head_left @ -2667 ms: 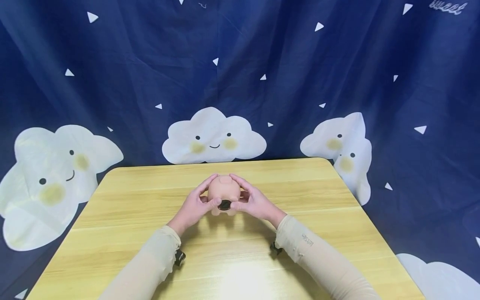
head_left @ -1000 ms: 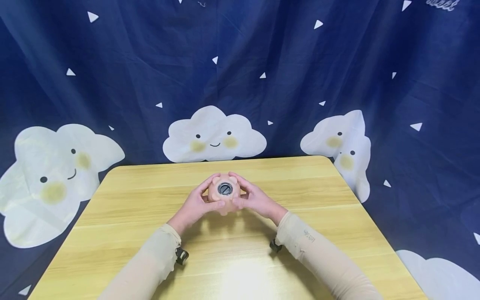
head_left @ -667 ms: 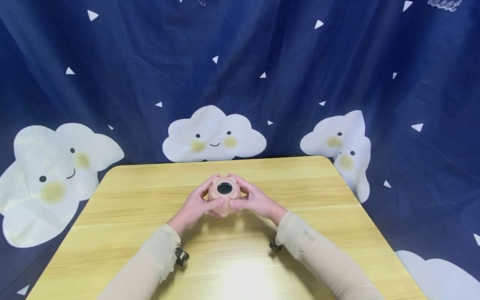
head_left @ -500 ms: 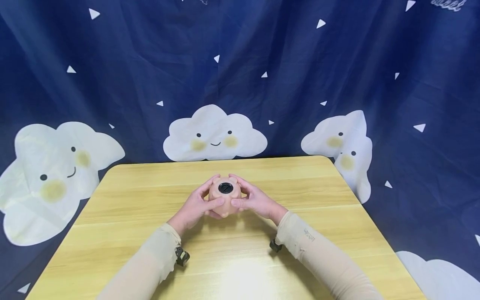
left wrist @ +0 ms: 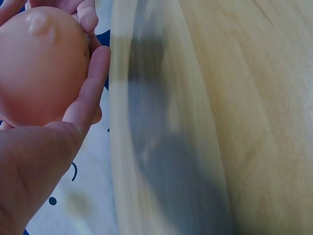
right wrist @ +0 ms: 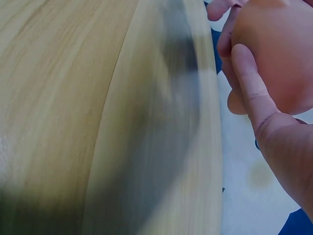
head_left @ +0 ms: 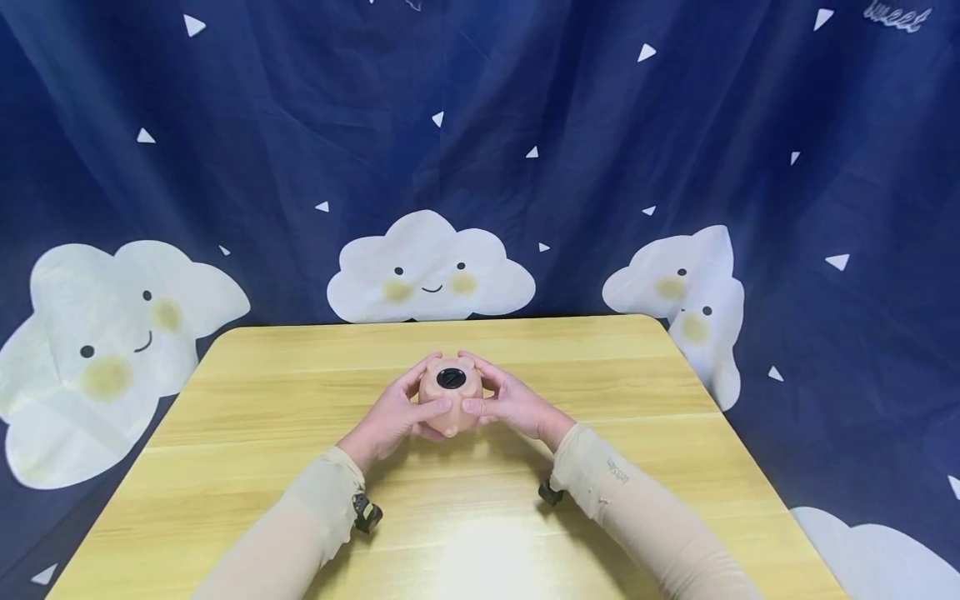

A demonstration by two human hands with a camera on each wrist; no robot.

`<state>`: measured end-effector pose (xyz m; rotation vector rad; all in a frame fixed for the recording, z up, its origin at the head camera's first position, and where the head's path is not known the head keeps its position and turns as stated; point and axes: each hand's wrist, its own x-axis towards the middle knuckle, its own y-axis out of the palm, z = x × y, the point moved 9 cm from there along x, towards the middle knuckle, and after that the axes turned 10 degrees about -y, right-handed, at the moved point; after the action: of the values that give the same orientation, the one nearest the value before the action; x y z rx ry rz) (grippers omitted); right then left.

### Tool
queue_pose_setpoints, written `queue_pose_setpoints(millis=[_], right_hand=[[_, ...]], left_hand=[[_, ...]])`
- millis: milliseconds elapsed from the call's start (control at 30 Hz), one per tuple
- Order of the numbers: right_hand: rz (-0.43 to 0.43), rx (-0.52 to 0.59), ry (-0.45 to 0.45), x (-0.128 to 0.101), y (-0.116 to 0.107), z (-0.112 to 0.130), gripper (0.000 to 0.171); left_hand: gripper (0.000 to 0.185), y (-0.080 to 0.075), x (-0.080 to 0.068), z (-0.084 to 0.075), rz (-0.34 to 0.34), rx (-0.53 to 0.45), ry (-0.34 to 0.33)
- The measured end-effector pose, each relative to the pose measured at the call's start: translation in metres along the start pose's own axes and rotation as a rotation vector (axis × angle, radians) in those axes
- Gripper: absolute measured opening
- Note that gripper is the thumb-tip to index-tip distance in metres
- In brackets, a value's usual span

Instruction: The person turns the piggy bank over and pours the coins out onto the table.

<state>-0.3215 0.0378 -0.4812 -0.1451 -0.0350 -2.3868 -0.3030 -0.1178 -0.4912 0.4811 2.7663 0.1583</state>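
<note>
A round pink piggy bank [head_left: 454, 422] is held between both hands above the table, its black slotted plug [head_left: 452, 378] facing upward. My left hand [head_left: 392, 417] grips its left side, thumb across the near face and fingers around the far side. On the opposite side my right hand [head_left: 517, 407] holds it the same way, the two thumb tips close together. In the left wrist view a small curled tail [left wrist: 41, 25] stands out from the smooth pink body. The right wrist view shows the right thumb [right wrist: 247, 66] pressed along the piggy bank's surface.
A light wood table [head_left: 300, 375] lies under the hands, with rounded far corners. Behind it hangs a dark blue curtain [head_left: 480, 100] printed with white clouds and triangles. Small black cameras [head_left: 366, 512] are strapped under both wrists.
The piggy bank has been turned in both hands: its plug, low on the near side at first, came to face the head camera, then tipped to point more upward. Both hands keep their hold.
</note>
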Motion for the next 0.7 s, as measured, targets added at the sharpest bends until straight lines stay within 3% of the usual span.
queue_pose_setpoints(millis=[300,567,700], right_hand=[[0.008,-0.051,-0.027,0.0027,-0.0023,-0.0021,0.093],[0.028,-0.065,-0.045,0.0043,-0.0074,-0.0042,0.096],[0.04,-0.075,-0.043,0.004,-0.0091,-0.004,0.096]], left_hand=[[0.095,-0.0019,-0.0002,0.0011,-0.029,-0.011,0.023],[0.098,-0.0033,-0.0004,-0.004,-0.085,0.068,0.087],[0.098,-0.0023,0.0016,-0.0034,-0.081,0.059,0.1]])
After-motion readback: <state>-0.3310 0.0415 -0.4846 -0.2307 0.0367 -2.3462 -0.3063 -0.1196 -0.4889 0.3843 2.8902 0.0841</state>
